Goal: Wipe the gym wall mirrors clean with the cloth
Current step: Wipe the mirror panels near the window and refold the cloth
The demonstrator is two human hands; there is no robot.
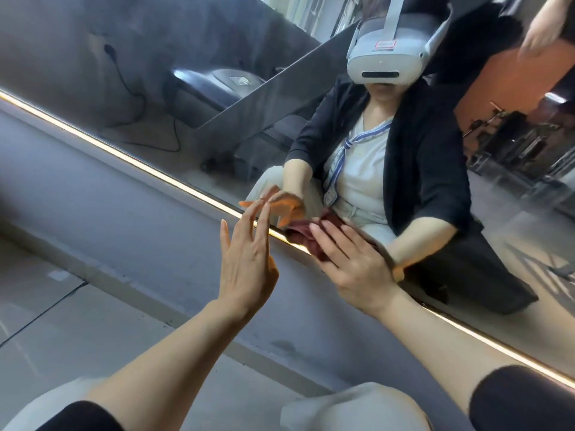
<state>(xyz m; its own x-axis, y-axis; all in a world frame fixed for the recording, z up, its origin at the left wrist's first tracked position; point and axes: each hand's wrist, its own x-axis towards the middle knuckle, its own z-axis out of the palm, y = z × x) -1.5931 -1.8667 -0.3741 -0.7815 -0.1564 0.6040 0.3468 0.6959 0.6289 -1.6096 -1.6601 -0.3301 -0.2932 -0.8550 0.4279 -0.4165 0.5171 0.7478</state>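
Observation:
The wall mirror [217, 66] fills the upper half of the head view, tilted, its lower edge lit by a glowing strip [140, 164]. A dark red cloth [306, 236] lies bunched against the glass at that lower edge. My right hand [351, 265] presses flat on the cloth with straight fingers. My left hand [249, 259] is raised beside it with its fingers straight, their tips touching or nearly touching the glass, holding nothing. The mirror reflects me kneeling, with both hands.
Below the mirror runs a grey wall band [109, 197], then pale floor tiles [46, 306]. My knees [351, 409] are at the bottom edge. Gym machines and a black cable appear only as reflections. Another person's hand [541, 29] shows at the top right.

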